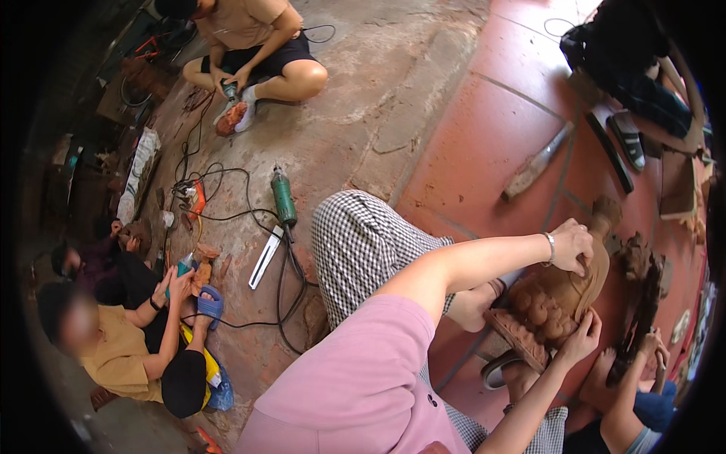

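A brown wood carving (546, 309), with a cluster of round fruit-like shapes, a carved base and a smooth curved upper part, rests tilted by my bare feet. My left hand (571, 247), with a bracelet at the wrist, presses on its smooth upper part. Those fingers are curled together, and whatever they may pinch is hidden. Lower down, my right hand (581, 340) grips the carving's edge between thumb and fingers.
A green power tool (283, 198) with black cords lies on the stone floor beside a white strip (266, 257). A wooden piece (537, 162) is on the red tiles. Dark carved wood (641, 303) stands at right. Several people sit around, some holding tools.
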Available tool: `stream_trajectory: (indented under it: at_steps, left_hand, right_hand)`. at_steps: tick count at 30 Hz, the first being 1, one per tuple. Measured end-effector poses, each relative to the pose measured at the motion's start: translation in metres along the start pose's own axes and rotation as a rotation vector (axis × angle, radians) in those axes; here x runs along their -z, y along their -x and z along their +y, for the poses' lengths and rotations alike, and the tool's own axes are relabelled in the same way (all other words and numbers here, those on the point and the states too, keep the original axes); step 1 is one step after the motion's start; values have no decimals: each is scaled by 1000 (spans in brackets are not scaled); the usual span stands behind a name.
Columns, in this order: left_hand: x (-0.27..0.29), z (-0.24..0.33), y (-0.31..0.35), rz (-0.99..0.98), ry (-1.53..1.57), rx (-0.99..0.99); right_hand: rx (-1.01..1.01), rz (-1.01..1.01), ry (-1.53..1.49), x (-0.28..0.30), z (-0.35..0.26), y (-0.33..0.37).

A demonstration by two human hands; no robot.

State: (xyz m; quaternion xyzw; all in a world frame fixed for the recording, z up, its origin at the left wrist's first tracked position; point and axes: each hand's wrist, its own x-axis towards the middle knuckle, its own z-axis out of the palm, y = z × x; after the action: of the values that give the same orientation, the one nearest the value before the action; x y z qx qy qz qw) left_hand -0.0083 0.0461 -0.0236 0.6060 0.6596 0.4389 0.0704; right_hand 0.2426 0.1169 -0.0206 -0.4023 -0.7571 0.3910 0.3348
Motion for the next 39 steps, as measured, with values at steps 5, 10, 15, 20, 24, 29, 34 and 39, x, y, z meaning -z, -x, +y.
stream_trajectory:
  at_steps: [5,10,15,20,24,29,34,39]
  left_hand:
    - [-12,-17,12,197,33,28]
    - [-28,-9,2,228,100,16]
    - [-34,4,-8,223,114,-9]
    - [1,-27,33,254,48,249]
    - [-16,-42,91,586,487,556]
    - [-56,-10,154,884,995,815]
    - [-50,-27,187,832,1325,974]
    - [-50,-19,187,781,1276,967]
  right_hand:
    - [-23,-39,-34,-4,11,-12]
    - [-37,-39,-22,-3,15,-20]
    - [-34,-28,-60,2,21,-21]
    - [-32,-15,-106,-4,11,-15]
    - [-31,-28,-120,-10,6,-11]
    - [-45,-9,-156,-5,23,-22]
    - [7,-12,-113,-15,13,-23]
    - [40,4,-157,-13,18,-28]
